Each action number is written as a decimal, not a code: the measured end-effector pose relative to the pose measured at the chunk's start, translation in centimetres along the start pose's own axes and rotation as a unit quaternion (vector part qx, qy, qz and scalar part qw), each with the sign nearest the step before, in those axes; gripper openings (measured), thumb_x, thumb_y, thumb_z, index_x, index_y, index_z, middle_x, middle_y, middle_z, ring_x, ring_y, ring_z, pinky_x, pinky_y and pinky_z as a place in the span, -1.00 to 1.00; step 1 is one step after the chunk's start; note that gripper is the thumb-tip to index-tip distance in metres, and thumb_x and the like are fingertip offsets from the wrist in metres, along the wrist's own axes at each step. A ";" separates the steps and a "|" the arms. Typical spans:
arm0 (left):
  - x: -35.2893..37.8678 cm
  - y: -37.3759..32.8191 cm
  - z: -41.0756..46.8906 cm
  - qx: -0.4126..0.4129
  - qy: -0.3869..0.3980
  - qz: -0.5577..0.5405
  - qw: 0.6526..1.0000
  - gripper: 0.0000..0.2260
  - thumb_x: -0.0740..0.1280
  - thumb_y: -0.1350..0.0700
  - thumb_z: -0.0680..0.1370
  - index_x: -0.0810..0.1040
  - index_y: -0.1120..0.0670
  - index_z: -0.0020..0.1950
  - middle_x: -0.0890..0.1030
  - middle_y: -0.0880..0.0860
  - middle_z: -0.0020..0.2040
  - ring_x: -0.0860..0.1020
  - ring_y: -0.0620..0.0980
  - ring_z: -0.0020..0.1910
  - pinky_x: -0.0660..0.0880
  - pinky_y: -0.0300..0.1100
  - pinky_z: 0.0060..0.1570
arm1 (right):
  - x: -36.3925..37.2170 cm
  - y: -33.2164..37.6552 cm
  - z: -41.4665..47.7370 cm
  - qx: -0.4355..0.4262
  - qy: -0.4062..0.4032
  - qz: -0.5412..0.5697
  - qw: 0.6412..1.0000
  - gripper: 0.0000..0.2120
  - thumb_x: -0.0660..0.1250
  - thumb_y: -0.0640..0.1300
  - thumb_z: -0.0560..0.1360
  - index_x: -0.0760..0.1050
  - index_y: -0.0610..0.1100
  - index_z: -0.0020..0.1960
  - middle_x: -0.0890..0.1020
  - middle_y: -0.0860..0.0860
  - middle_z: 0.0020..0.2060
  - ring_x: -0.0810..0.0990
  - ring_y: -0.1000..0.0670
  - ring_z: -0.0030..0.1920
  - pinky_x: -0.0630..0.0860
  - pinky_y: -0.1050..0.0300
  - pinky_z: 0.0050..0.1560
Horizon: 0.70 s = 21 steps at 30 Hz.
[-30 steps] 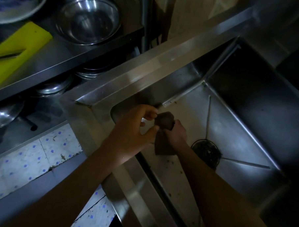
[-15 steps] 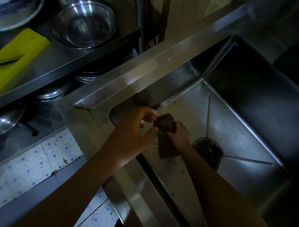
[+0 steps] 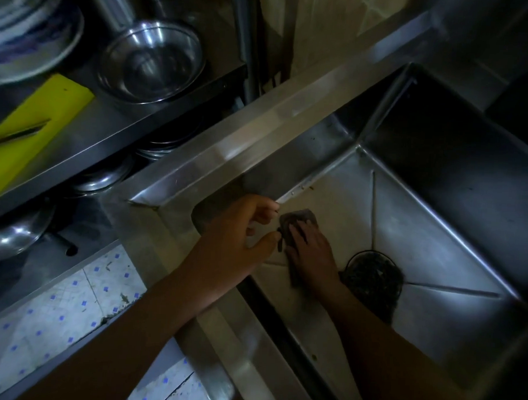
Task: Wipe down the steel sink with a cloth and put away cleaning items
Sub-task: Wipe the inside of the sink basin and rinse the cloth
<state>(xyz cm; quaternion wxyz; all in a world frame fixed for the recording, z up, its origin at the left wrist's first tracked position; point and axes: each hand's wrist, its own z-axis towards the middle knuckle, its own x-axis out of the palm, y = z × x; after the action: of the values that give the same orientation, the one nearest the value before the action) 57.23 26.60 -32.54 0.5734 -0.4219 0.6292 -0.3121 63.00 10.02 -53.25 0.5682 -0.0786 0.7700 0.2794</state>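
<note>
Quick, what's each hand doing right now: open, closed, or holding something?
Left hand: fingers curled, pinching the edge of the cloth.
Right hand: open, fingers flat, pressing the cloth onto the sink floor.

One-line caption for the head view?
Right hand presses a dark crumpled cloth onto the steel sink floor beside the round drain, left hand at the cloth's edge.

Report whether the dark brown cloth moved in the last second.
Yes, slightly: the dark brown cloth, bunched in the right hand before, now lies flatter on the steel sink floor under it, no nearer the round drain.
</note>
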 end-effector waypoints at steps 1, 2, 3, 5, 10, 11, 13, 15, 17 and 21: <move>-0.1 0.1 0.2 0.011 -0.001 0.009 1.000 -0.70 0.38 0.14 0.47 0.39 -0.24 0.00 0.54 -0.13 0.03 0.51 -0.25 0.05 0.48 -0.32 0.02 | 0.0 0.0 0.0 0.013 -0.019 0.025 0.999 -0.51 0.18 -0.05 0.58 0.22 -0.15 0.47 0.23 -0.14 0.47 0.14 -0.13 0.48 0.04 0.06 0.45; -0.1 0.3 0.5 0.022 -0.002 0.020 1.000 -0.70 0.38 0.13 0.47 0.39 -0.24 0.00 0.54 -0.13 0.03 0.50 -0.25 0.05 0.47 -0.34 0.03 | -0.1 0.1 0.0 0.024 -0.035 0.048 0.998 -0.53 0.23 -0.09 0.56 0.29 -0.20 0.43 0.29 -0.17 0.44 0.21 -0.16 0.45 0.08 0.05 0.44; -0.2 0.3 0.7 0.031 -0.001 0.029 0.999 -0.71 0.37 0.12 0.47 0.39 -0.24 0.01 0.54 -0.12 0.02 0.50 -0.24 0.05 0.47 -0.35 0.03 | -0.1 0.3 -0.1 0.030 -0.051 0.066 0.996 -0.54 0.29 -0.14 0.52 0.35 -0.24 0.38 0.35 -0.21 0.40 0.29 -0.19 0.42 0.15 0.03 0.43; -0.2 0.2 1.1 0.039 0.003 0.035 0.999 -0.76 0.34 0.03 0.44 0.39 -0.23 0.01 0.54 -0.10 0.02 0.52 -0.19 0.05 0.49 -0.31 0.04 | 0.3 0.6 -0.2 0.022 -0.088 0.058 0.994 -0.55 0.44 -0.24 0.39 0.48 -0.31 0.24 0.49 -0.28 0.25 0.47 -0.27 0.27 0.37 -0.10 0.29; -0.1 -0.8 2.3 0.085 -0.004 0.086 0.993 -0.78 0.27 0.04 0.47 0.46 0.02 0.09 0.54 0.00 0.01 0.54 -0.11 0.00 0.49 -0.28 0.02 | 0.7 0.6 0.0 0.008 -0.136 0.024 0.990 -0.55 0.60 -0.29 0.16 0.60 -0.33 0.03 0.62 -0.30 0.03 0.62 -0.30 0.03 0.55 -0.23 -0.04; -0.2 -1.1 2.6 0.100 -0.008 0.106 0.989 -0.78 0.27 0.08 0.49 0.49 0.10 0.11 0.53 0.00 0.00 0.52 -0.17 -0.03 0.47 -0.32 0.00 | 0.7 0.6 -0.1 0.012 -0.140 0.024 0.990 -0.55 0.60 -0.30 0.16 0.61 -0.32 0.02 0.62 -0.30 0.03 0.62 -0.30 0.02 0.55 -0.23 -0.04; -0.6 -1.6 3.5 0.131 -0.017 0.163 0.978 -0.77 0.27 0.13 0.51 0.50 0.17 0.13 0.48 -0.01 -0.01 0.42 -0.26 -0.08 0.40 -0.43 -0.09 | 0.6 0.9 -0.1 0.021 -0.153 0.032 0.987 -0.56 0.60 -0.29 0.16 0.61 -0.31 0.02 0.62 -0.29 0.03 0.63 -0.29 0.02 0.55 -0.21 -0.04; -1.3 -2.2 4.5 0.166 -0.022 0.219 0.961 -0.72 0.22 0.10 0.50 0.51 0.20 0.13 0.47 0.03 -0.03 0.40 -0.18 -0.07 0.33 -0.40 -0.11 | 0.8 1.2 0.0 0.042 -0.161 0.047 0.985 -0.58 0.58 -0.30 0.19 0.61 -0.30 0.03 0.62 -0.29 0.05 0.62 -0.28 0.04 0.54 -0.19 0.00; -2.0 -2.6 5.9 0.194 -0.008 0.256 0.947 -0.67 0.18 0.06 0.46 0.52 0.19 0.12 0.54 0.13 0.02 0.45 -0.04 0.00 0.39 -0.22 -0.04 | 0.9 1.7 0.1 0.080 -0.149 0.085 0.982 -0.61 0.49 -0.28 0.33 0.56 -0.30 0.14 0.55 -0.29 0.17 0.54 -0.27 0.19 0.45 -0.11 0.20; -3.2 -2.2 9.1 0.225 0.025 0.329 0.917 -0.71 0.25 0.09 0.44 0.53 0.16 0.12 0.53 0.17 0.11 0.48 0.13 0.11 0.48 0.04 0.04 | 0.9 1.8 -0.2 0.121 -0.105 0.110 0.981 -0.61 0.33 -0.22 0.49 0.46 -0.26 0.30 0.38 -0.31 0.33 0.33 -0.29 0.35 0.21 -0.02 0.40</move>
<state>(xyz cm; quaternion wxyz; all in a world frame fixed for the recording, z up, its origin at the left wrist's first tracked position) 66.52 29.32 -30.47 0.7076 -0.0429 0.6598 -0.2491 61.74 11.55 -53.40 0.6169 0.1058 0.7383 0.2512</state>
